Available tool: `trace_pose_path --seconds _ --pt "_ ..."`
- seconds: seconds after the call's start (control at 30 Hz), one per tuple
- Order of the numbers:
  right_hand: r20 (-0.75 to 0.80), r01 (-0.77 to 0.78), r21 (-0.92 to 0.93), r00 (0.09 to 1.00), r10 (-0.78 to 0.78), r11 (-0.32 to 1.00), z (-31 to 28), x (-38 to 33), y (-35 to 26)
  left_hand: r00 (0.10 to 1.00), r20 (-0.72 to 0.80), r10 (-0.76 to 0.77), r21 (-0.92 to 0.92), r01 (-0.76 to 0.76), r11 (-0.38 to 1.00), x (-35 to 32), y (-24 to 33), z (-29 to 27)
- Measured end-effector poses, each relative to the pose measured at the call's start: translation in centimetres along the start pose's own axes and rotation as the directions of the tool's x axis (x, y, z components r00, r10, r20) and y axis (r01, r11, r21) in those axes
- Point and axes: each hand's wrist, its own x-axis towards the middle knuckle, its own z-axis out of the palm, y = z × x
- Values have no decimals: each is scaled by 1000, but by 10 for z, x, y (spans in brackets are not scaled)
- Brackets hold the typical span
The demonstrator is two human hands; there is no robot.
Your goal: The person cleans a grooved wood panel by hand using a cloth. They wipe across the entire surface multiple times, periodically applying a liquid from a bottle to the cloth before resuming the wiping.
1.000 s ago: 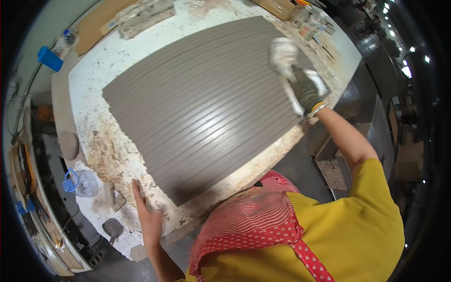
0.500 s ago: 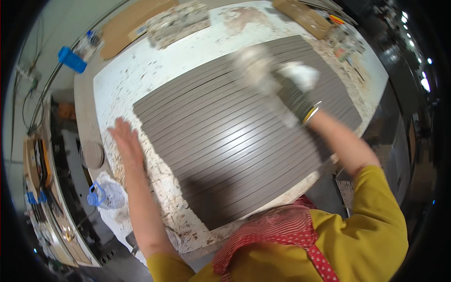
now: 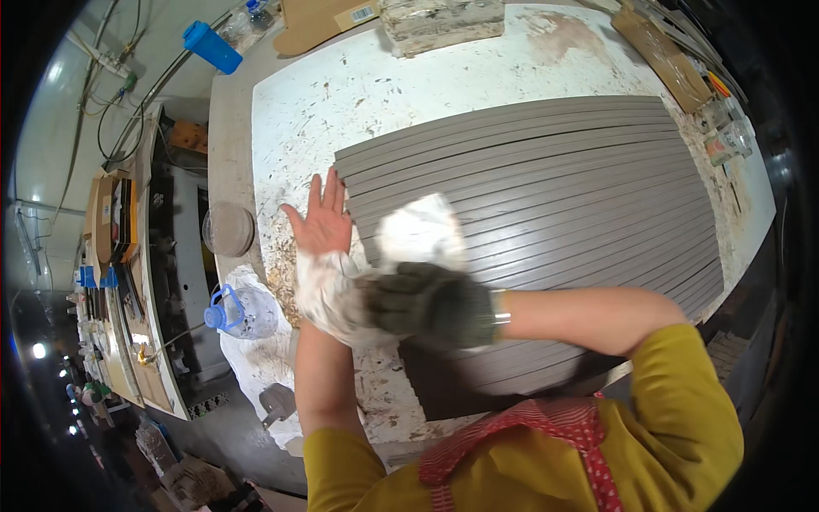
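My left hand (image 3: 322,226) is held palm up, fingers apart and empty, by the left ends of the grey-brown strips (image 3: 546,205). These long strips lie side by side on the white, stained table board (image 3: 324,107). My right hand (image 3: 435,303), in a dark glove, grips a crumpled white cloth (image 3: 420,230). The cloth is bunched around my left wrist and hides it; part of it sticks out past the gloved knuckles, over the strips. Motion blurs the cloth's edges somewhat.
To the left stand a clear bottle with a blue handle (image 3: 243,314) and a round tub (image 3: 229,229). A blue cup (image 3: 212,47) is at the far left. Behind the strips is a wrapped block (image 3: 444,26); a cardboard box (image 3: 661,55) and clear jar (image 3: 729,141) stand far right.
My right hand has come from over the far strips, left and nearer, bringing the cloth onto my left wrist. The left hand stays open. The whole view has shifted.
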Motion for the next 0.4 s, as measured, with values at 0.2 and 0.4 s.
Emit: trace_pose_path --seconds 0.2,0.4 --pt "-115 -830 -340 504 856 443 -135 -127 107 905 -405 131 400 47 915 -2 -9 52" --pt "-390 -557 -566 830 398 608 -31 -40 158 898 -410 160 373 5 928 9 -24 44"
